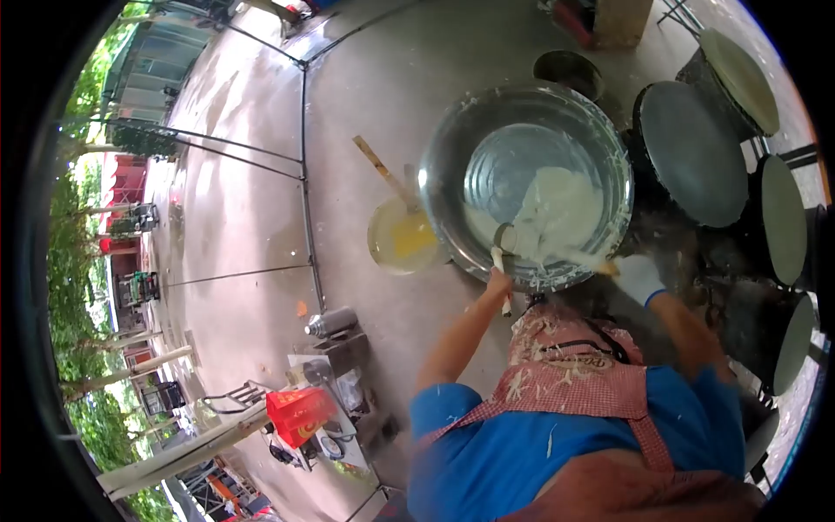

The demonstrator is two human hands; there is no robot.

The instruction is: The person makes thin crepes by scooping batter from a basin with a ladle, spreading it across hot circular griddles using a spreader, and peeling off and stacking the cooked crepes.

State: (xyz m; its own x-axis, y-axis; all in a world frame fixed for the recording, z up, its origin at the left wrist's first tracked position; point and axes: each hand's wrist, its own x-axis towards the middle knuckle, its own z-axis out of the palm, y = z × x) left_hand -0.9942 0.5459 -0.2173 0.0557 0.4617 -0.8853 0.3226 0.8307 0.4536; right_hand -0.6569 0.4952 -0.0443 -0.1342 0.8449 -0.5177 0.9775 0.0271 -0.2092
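Observation:
A large metal basin point(444, 204) stands in front of me, with pale batter point(561, 204) pooled in its near right part and smeared on its rim. My left hand point(499, 284) is closed round the whitish handle of a ladle point(504, 235), whose round cup hangs inside the near rim beside the batter. In a white glove, my right hand point(639, 278) grips a pale, flat-looking tool point(584, 258) with a yellowish handle end. That tool is blurred and reaches over the near right rim; its exact kind is unclear.
Left of the basin sits a bowl of yellowish liquid point(383, 239) with a wooden-handled tool point(383, 170) in it. Several round griddle plates point(691, 152) line the right side. A dark pot point(570, 70) stands behind the basin. A red bag point(300, 413) and metal flask point(330, 323) are at lower left.

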